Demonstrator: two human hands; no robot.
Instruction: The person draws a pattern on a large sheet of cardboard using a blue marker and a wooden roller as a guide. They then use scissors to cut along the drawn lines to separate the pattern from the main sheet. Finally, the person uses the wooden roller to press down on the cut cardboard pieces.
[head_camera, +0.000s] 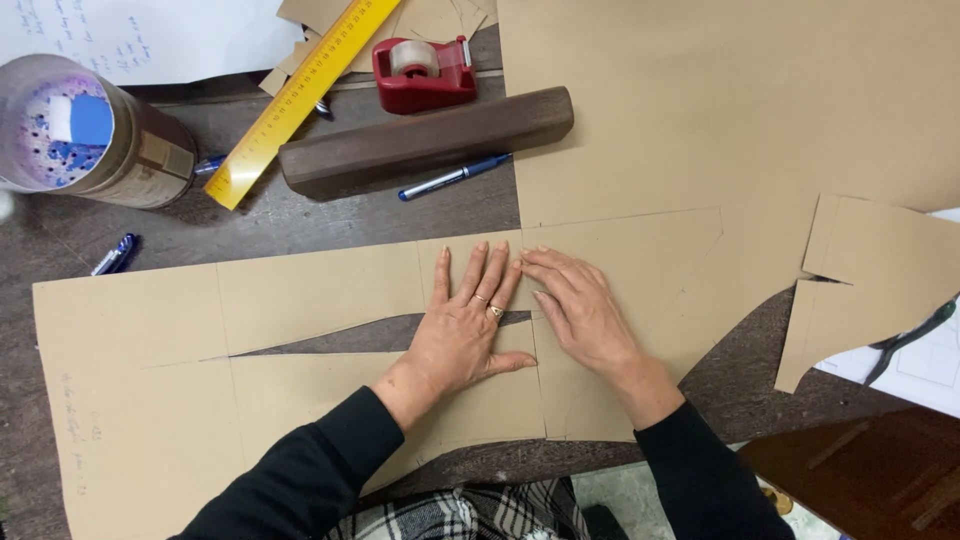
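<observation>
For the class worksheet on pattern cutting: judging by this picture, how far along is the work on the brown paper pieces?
Done: the long brown paper piece is already cut out, marked with pencil lines and slit open into a long dart-like gap. In hand: the left hand and right hand press flat where it meets the larger sheet. Left: no tape shows on that join; the red tape dispenser sits apart, beyond the wooden block.

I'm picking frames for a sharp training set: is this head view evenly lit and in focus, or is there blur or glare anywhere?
Head view: soft, even light; both the left hand and right hand are sharp on the brown pattern paper, casting only faint shadows; mild sheen on the red tape dispenser; the cylindrical container at the left edge looks slightly soft and stretched.
</observation>
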